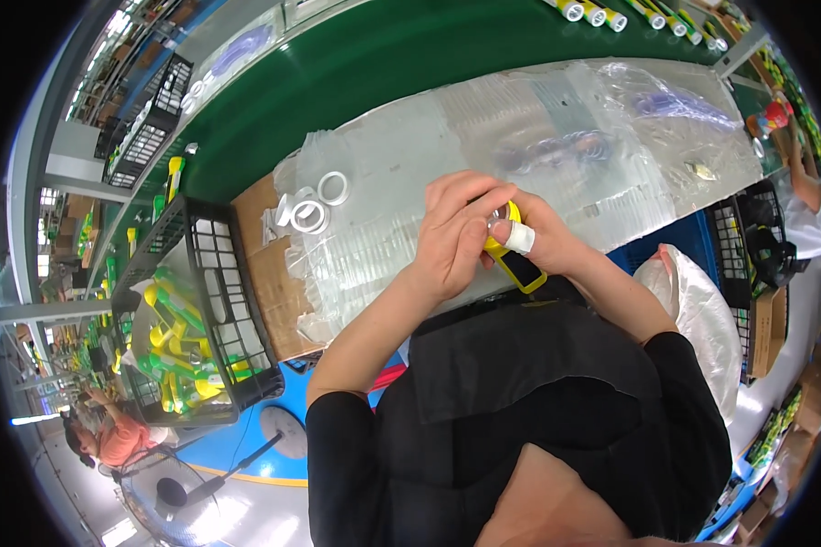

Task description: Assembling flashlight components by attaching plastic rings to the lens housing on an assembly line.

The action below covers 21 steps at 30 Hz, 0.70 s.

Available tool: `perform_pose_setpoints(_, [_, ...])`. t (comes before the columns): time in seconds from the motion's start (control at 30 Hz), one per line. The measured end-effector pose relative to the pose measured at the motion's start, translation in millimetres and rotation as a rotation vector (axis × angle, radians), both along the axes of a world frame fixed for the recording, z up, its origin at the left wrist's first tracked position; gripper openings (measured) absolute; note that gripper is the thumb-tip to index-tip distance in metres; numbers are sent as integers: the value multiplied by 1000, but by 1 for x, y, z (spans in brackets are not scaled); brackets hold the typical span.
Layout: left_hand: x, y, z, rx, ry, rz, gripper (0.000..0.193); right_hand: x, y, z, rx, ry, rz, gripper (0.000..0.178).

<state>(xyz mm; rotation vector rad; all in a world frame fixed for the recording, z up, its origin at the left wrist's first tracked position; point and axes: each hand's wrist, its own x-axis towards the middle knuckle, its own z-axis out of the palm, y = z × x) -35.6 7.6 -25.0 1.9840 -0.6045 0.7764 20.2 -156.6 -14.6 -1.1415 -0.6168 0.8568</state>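
Note:
Both of my hands are closed around a yellow flashlight [523, 271] with a black panel on its side, held above the near edge of the bench. My left hand [449, 235] wraps its fingers over the lamp end, hiding much of it. Gripping the body from the other side is my right hand [547, 239], whose thumb has a strip of white tape [518, 239] around it. Several white rings [333, 188] lie on the plastic-covered work surface [401, 137], left of my hands, some overlapping.
At left, a black crate [260, 319] holds yellow and green flashlights [169, 337]. Flashlights [593, 13] line the far green bench [365, 68]. Clear plastic bags [675, 105] lie at far right. A white sack [702, 319] stands by my right elbow. A fan [169, 492] and co-workers are farther off.

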Motion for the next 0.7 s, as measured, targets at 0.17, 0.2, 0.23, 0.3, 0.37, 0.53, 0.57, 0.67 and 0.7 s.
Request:
perform_pose_setpoints(0.17, [0,19,0,24,-79,67,31,-3,29,-10,68,-108,-79,46])
perform_pose_setpoints(0.2, [-1,25,1,35,-86,81,32,2,33,-16,65,-149,-81,47])
perform_pose_setpoints(0.23, [-2,29,2,43,-85,99,32,5,36,-15,73,-147,-64,47])
perform_pose_setpoints(0.3, [-4,39,8,69,-51,231,35,12,45,-7,36,-141,-19,64])
perform_pose_setpoints(0.37, [-4,72,7,53,-9,340,46,27,53,-3,117,-142,-26,58])
perform_pose_setpoints(0.53, [-14,153,-5,863,670,774,49,49,67,-11,164,-223,-143,46])
perform_pose_setpoints(0.57, [-15,159,-8,863,659,768,49,51,68,-12,177,-216,-167,44])
perform_pose_setpoints(0.67, [-10,147,-3,870,298,702,34,50,69,-15,206,-250,-174,42])
perform_pose_setpoints(0.7, [-3,136,-1,484,264,615,31,51,69,-16,223,-270,-159,42])
